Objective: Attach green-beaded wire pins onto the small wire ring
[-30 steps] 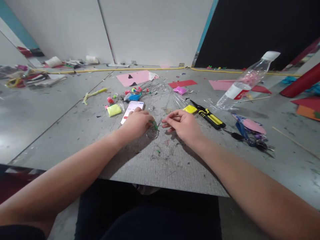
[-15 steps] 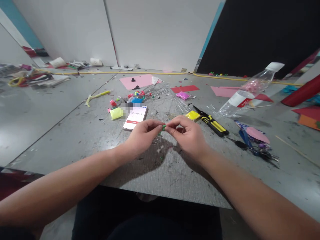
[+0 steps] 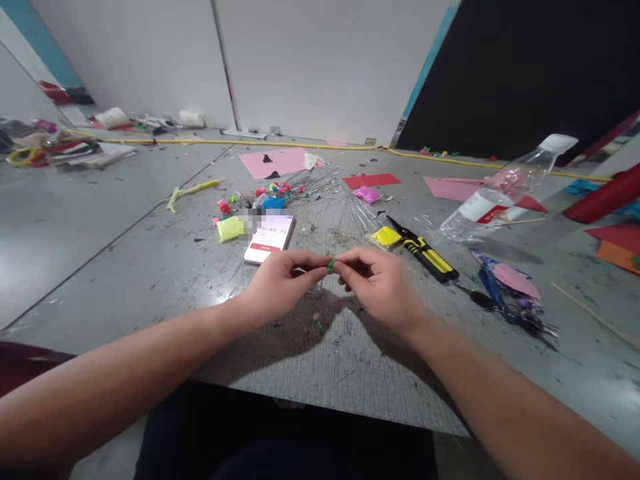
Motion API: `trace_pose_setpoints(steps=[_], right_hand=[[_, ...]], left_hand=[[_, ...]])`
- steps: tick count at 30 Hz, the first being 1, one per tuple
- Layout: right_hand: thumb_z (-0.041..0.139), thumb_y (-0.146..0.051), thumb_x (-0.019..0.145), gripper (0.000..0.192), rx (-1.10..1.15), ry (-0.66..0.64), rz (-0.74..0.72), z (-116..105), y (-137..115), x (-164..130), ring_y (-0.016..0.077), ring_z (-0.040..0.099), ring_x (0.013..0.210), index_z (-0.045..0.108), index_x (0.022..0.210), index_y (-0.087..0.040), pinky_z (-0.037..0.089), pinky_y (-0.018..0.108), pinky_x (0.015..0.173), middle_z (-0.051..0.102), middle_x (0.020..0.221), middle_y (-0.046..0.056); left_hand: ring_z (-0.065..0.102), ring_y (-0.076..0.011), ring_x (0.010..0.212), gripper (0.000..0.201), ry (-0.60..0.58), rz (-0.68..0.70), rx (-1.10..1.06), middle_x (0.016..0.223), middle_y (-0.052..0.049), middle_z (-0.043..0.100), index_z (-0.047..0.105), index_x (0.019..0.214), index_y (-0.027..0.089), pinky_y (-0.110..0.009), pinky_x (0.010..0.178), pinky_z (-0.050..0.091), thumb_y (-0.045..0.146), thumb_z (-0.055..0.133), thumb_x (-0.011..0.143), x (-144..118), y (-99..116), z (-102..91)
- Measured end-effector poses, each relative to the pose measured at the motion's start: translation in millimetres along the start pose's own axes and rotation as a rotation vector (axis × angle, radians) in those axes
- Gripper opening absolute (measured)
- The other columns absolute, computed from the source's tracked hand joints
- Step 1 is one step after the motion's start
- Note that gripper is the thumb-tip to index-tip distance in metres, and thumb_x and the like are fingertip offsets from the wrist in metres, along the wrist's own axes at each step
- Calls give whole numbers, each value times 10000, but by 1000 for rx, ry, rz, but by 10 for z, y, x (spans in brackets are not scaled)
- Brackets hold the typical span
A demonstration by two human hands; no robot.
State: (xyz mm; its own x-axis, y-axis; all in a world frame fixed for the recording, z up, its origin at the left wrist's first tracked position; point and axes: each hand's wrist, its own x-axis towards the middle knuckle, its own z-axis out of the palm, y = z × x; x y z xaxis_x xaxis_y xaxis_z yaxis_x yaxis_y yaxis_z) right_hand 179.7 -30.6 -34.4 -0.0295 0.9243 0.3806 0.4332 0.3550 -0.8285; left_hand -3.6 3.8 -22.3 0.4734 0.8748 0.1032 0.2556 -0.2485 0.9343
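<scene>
- Head view: a grey table (image 3: 125, 267) runs from the near edge to the far wall, littered with scraps, with both forearms reaching in from the near side and meeting at its middle.
- A clear plastic bottle (image 3: 505, 190) lies tilted at the far right, well apart from the hands.
- A smartphone (image 3: 269, 239) lies flat just beyond the left hand, screen up, with a yellow-green clay block (image 3: 229, 228) to its left.
- Yellow-handled pliers (image 3: 425, 250) lie to the right of the right hand, long axis running far-left to near-right; a yellow clay piece (image 3: 385, 236) sits at their far end.
- The left hand (image 3: 280, 283) is raised off the table, thumb and forefinger pressed together on the left end of a small green clay bit (image 3: 331, 265).
- The right hand (image 3: 383, 283) mirrors it, fingertips pinching the same bit from the right, other fingers curled in.
- The green clay bit sits exactly between the two pinches, above the table, equally near to both hands; its shape is too small to tell, so its long axis cannot be read.
</scene>
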Motion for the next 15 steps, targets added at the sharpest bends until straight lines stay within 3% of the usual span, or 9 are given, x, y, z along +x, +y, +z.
trace_pose_setpoints(steps=[6, 11, 15], right_hand=[[574, -227, 910, 159, -26, -124, -77, 16, -17, -37, 148, 669, 613, 720, 933, -167, 522, 292, 592, 718, 710, 31], [564, -221, 900, 207, 173, -180, 9, 90, 44, -71, 156, 697, 630, 725, 1018, -169, 572, 312, 602, 739, 799, 50], [604, -196, 868, 283, 292, -192, 27, 147, 56, -102, 173, 727, 730, 682, 1140, -181, 603, 339, 675, 765, 921, 65]], left_hand=[[685, -172, 821, 195, 73, 42, 112, 911, -62, 762, 719, 935, 154, -291, 698, 542, 298, 727, 805, 5, -32, -1], [692, -166, 828, 168, -7, 107, 250, 941, -59, 779, 743, 992, 184, -287, 701, 539, 239, 631, 880, 15, -1, -33], [684, -156, 748, 157, 36, 140, 261, 856, -60, 779, 737, 960, 155, -285, 663, 528, 217, 614, 885, 14, 11, -61]])
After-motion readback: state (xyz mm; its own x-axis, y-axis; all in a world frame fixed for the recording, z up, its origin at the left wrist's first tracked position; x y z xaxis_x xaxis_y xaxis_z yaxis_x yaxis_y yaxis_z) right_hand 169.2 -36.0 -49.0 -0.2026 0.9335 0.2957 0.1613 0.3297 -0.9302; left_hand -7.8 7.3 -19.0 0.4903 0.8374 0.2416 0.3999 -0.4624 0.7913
